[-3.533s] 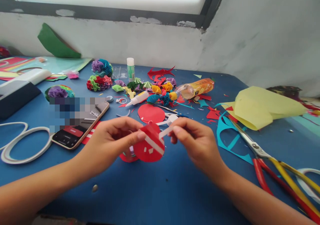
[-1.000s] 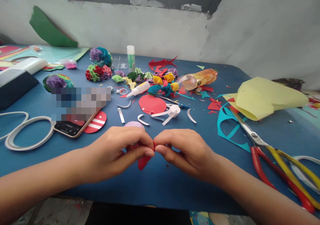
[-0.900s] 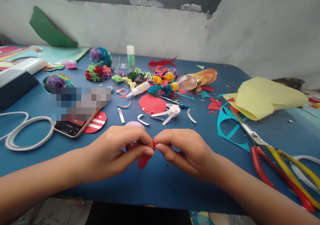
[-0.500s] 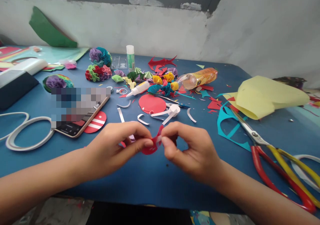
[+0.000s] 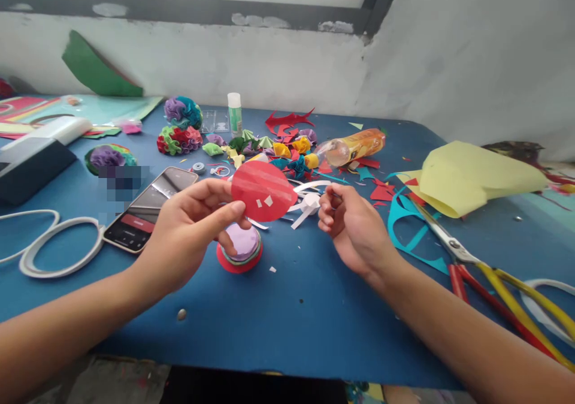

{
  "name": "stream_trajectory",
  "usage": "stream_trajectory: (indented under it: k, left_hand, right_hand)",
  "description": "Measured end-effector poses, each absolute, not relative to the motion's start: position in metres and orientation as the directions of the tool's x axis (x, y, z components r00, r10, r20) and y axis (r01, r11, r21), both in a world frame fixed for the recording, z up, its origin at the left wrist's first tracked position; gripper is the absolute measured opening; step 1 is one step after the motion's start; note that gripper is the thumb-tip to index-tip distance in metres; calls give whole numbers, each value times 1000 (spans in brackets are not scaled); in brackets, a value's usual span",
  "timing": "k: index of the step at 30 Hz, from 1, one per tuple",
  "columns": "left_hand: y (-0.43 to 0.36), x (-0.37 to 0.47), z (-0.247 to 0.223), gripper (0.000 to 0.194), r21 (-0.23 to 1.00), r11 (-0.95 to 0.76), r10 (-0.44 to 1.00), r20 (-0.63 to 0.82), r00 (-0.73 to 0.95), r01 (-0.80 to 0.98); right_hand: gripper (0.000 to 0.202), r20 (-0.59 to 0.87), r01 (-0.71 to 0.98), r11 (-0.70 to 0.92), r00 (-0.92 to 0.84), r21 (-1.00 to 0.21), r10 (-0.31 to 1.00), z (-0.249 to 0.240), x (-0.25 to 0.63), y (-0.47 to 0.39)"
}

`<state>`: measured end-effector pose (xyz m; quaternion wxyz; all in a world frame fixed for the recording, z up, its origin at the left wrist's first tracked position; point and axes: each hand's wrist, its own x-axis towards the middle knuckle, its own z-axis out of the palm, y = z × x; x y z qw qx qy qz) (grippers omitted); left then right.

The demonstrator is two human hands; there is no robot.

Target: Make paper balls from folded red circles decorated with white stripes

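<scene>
well left of the left grip, white rings [image 5: 54,271] lie smooth and thin, with a glossy phone [image 5: 135,224] slanting between them and the wrist. the left grip [image 5: 188,230] pinches the near-left edge of a red disc [image 5: 265,182] between thumb and fingers, above the counter [image 5: 296,332]. the disc extends rightward from those fingertips, its longer visible axis running crosswise towards the right grip; the left is nearer. it is thin, rounded paper, banded by paler, slightly shiny stripes, with two small white flecks [image 5: 268,201]. below the disc sits a round lilac-topped stack [image 5: 245,242], soft-looking, red at its base. a narrow white strip [image 5: 312,184] arcs from near the disc's right edge to the right grip [image 5: 357,224], whose curled fingertips seem to pinch its end; whether it touches the disc i cannot tell. right of that grip lie open metal scissors [image 5: 455,244] and limp yellow paper [image 5: 476,179].
</scene>
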<state>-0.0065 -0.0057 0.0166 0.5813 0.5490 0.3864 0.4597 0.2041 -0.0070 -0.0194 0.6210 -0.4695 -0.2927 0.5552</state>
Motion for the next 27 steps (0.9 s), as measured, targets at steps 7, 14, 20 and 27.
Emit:
stream_trajectory:
  k: [7, 14, 20, 27]
  left_hand:
    - [-10, -7, 15, 9, 998, 2, 934, 20, 356, -63]
    - [-13, -9, 9, 10, 998, 57, 896, -39, 441, -26]
    - [-12, -7, 11, 10, 992, 121, 925, -98, 367, -42]
    - [-16, -7, 13, 5, 981, 187, 873, -146, 465, -43]
  right_hand:
    - [21, 468, 107, 456, 160, -884, 869, -21, 190, -29]
    - [36, 704, 350, 696, -128, -627, 698, -14, 183, -52]
    - [34, 811, 468, 766, -159, -440, 563, -3, 192, -56]
    - [16, 664, 476, 746, -370, -466, 650, -7, 182, -59]
